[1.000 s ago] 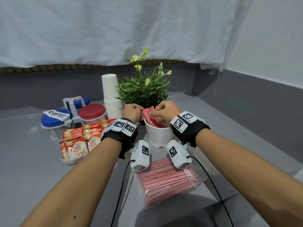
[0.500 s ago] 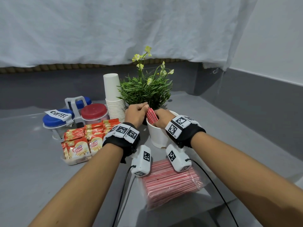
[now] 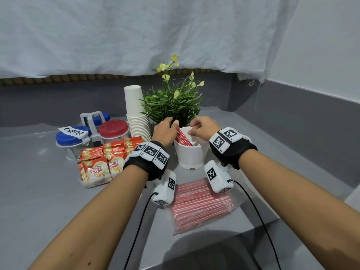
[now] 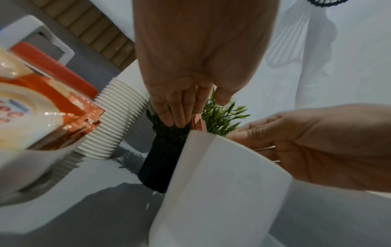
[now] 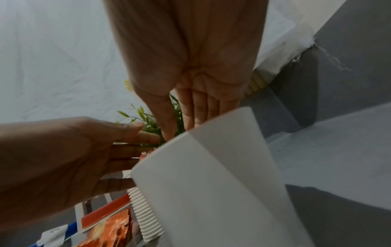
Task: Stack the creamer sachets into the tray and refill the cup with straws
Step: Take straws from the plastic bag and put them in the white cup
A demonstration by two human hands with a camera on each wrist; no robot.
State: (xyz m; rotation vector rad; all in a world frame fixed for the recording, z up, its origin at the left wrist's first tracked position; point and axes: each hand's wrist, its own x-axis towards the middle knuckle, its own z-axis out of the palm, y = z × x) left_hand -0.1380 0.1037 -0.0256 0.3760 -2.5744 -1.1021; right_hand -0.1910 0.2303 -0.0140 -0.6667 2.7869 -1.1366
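White cup (image 3: 190, 154): smooth, matte, faceted walls, upright on the grey table (image 3: 35, 191). Inside it a bundle of red straws (image 3: 182, 139) in thin paper sleeves leans toward the left rim.

Left hand (image 3: 165, 131): fingers curled around the top ends of the straws at the cup's left rim, thumb pressing them from the far side. Right hand (image 3: 202, 127): over the cup's right rim, thumb and forefinger pinched together; whether a straw is between them cannot be told. Remaining fingers hang straight down toward the cup's far wall in the right wrist view.

Near edge of table: clear crinkled plastic bag of red straws (image 3: 200, 203), lying flat, partly behind both white wrist camera housings.

Left of cup: shallow clear tray (image 3: 91, 184) packed with glossy red-and-cream creamer sachets (image 3: 97, 170), standing on edge in rows.

Behind the tray: grey caddy (image 3: 91, 117) holding clear jars, two with blue lids (image 3: 71, 136), one with a red lid (image 3: 113, 128); a paper tag reading COFFEE (image 3: 73, 131) lies across the near blue lid.

Ribbed stack of white paper cups (image 3: 136, 115), upside down, just beside a green artificial plant (image 3: 171, 104) with pale yellow blossoms in a dark cylindrical pot (image 4: 160, 160); the pot stands right behind the white cup. Creased white cloth (image 3: 136, 32) hangs behind.
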